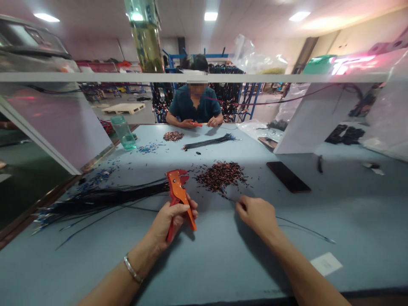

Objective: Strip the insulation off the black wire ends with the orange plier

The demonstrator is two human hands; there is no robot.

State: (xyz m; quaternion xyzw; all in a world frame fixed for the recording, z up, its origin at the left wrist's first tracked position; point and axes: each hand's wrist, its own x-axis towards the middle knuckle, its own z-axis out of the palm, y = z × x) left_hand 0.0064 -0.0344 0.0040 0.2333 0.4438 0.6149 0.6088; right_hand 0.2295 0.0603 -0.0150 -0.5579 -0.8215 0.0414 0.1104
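My left hand (174, 219) is wrapped round the handles of an orange and red hand tool (177, 187), its jaws pointing away from me. My right hand (256, 212) is closed in a pinch on a thin black wire (296, 226), which trails out to the right behind the hand. The wire's near end reaches toward a heap of small copper-coloured and dark pieces (221, 176) on the table. Left of the tool lies a bundle of black wires (111, 197) with blue and silvery ends.
A dark phone (288, 177) lies right of the heap, a white card (326, 264) near the front. Blue bits (148, 148) and a green bottle (123, 133) stand left. Across the table (207, 246), a person (195, 104) holds a red tool below a shelf (223, 78).
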